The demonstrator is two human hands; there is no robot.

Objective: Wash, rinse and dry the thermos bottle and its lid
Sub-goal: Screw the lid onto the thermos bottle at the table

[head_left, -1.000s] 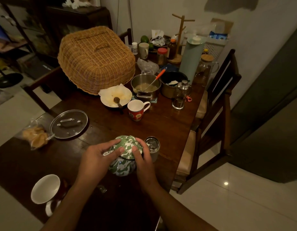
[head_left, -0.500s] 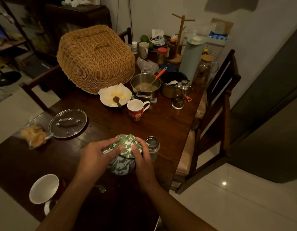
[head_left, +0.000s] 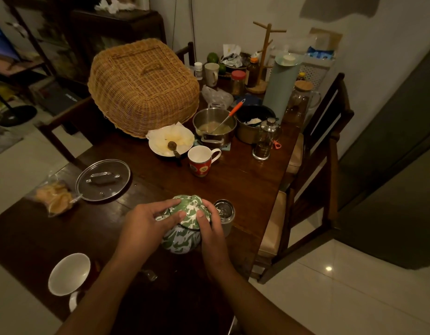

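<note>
A tall pale green thermos bottle (head_left: 280, 89) stands upright at the table's far right with its lid (head_left: 288, 59) on top, out of reach of both hands. A small steel flask (head_left: 224, 215) stands near the front edge. Just left of it sits a green-and-white enamel pot (head_left: 181, 238) with a matching lid (head_left: 192, 210). My left hand (head_left: 146, 226) grips the pot's left side with fingers over the lid. My right hand (head_left: 212, 229) clasps its right side with the thumb on the lid, between the pot and the steel flask.
On the dark wooden table (head_left: 245, 184) are a glass pan lid (head_left: 103, 180), a bag of crackers (head_left: 55, 197), a red mug (head_left: 200, 160), a plate (head_left: 171, 143), a steel pot (head_left: 215, 128), a wicker food cover (head_left: 143, 85) and a white cup (head_left: 69, 274). A chair (head_left: 330, 151) stands to the right.
Both hands stay on the enamel pot and its lid. The view has shifted very slightly; nothing on the table has moved.
</note>
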